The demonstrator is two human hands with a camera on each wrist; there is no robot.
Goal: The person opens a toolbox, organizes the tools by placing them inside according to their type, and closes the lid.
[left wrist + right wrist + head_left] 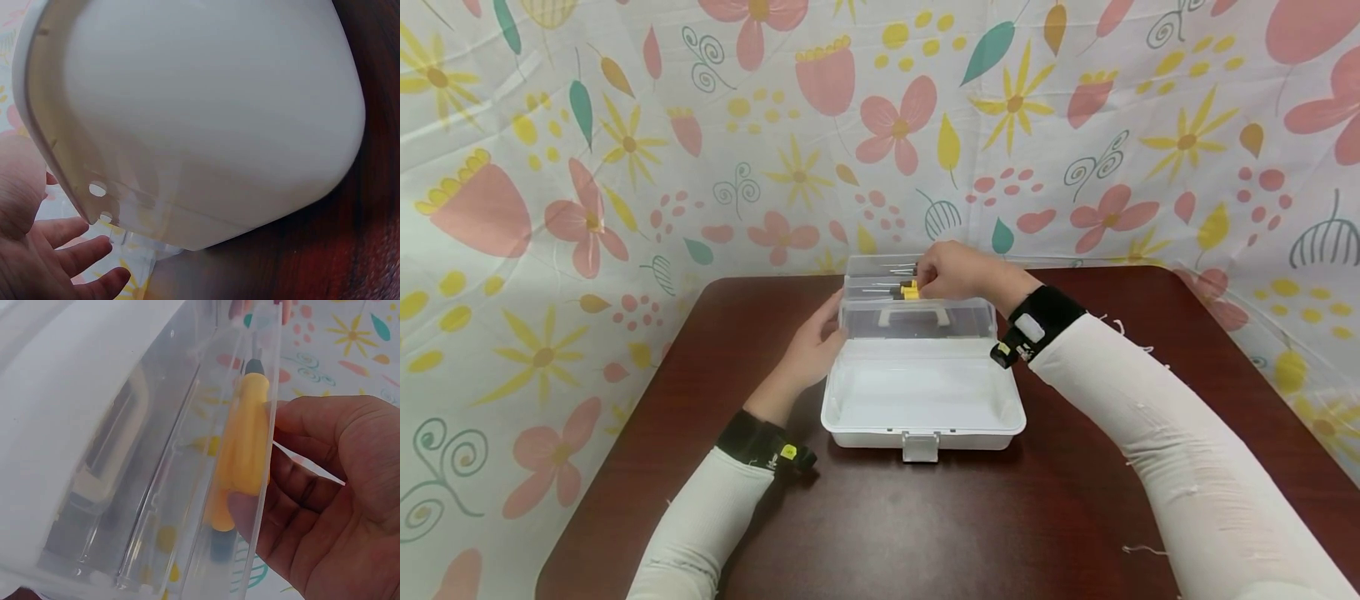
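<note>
A white toolbox [925, 392] stands open on the table, its clear lid and trays folded back. In the upper trays lie several screwdrivers with thin metal shafts pointing left. My right hand [958, 271] is at the trays, fingers curled at a yellow-handled screwdriver [249, 437]. Through the clear tray wall in the right wrist view, the thumb and a fingertip pinch that yellow handle. My left hand [820, 342] is beside the box's left rear side, by the raised trays. Its fingers [87, 256] are spread and loosely extended at the box's hinge corner.
The main compartment of the box has a bare white floor, with a latch [920, 447] at the front. A pale carrying handle [913, 317] shows through the clear lid. Behind the dark red table [880, 525] hangs a flower-patterned cloth [895, 125].
</note>
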